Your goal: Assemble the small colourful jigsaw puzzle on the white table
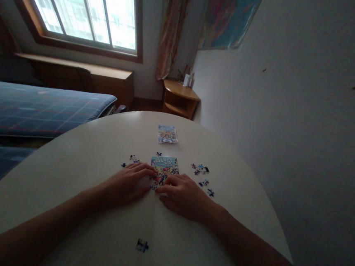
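Observation:
A small, partly assembled colourful jigsaw puzzle (165,167) lies in the middle of a round white table (101,151). My left hand (128,183) rests flat on the table, its fingers stretched out to the puzzle's lower left edge. My right hand (182,194) lies on the other side, fingers bent, fingertips pressing on the puzzle's lower edge. Both hands meet at the puzzle's near edge. Whether a piece sits under the fingertips is hidden.
Loose puzzle pieces lie left of the puzzle (132,159) and right of it (202,174); one piece (142,245) lies near me. A printed picture card (167,134) sits farther back. A bed (36,108), a wooden corner shelf (180,96) and a wall (290,118) surround the table.

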A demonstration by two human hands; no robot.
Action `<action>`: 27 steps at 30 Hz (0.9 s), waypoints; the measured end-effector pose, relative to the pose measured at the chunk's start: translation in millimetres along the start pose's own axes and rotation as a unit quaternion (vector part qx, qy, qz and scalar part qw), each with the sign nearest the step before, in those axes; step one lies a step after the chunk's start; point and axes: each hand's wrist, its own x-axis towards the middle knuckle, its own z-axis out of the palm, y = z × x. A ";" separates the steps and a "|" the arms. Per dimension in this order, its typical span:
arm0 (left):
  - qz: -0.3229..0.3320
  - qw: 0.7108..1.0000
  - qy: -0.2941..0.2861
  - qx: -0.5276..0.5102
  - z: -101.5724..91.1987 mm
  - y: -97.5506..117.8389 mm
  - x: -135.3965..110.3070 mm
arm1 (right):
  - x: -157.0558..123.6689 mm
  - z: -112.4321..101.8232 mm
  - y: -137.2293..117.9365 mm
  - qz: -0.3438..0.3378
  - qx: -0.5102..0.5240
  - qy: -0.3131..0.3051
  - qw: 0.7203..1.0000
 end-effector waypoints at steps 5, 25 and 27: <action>0.006 1.000 -0.001 -0.001 -1.1 -0.2 -0.8 | -1.1 0.7 1.1 -0.009 -0.012 -0.001 1.000; -0.147 0.956 0.187 0.173 -19.7 -60.0 -13.2 | -42.3 -58.9 107.6 0.323 -0.073 0.112 0.937; -0.208 0.935 0.174 0.229 -26.6 -81.6 -21.8 | -47.4 -51.5 121.5 0.336 -0.079 0.124 0.930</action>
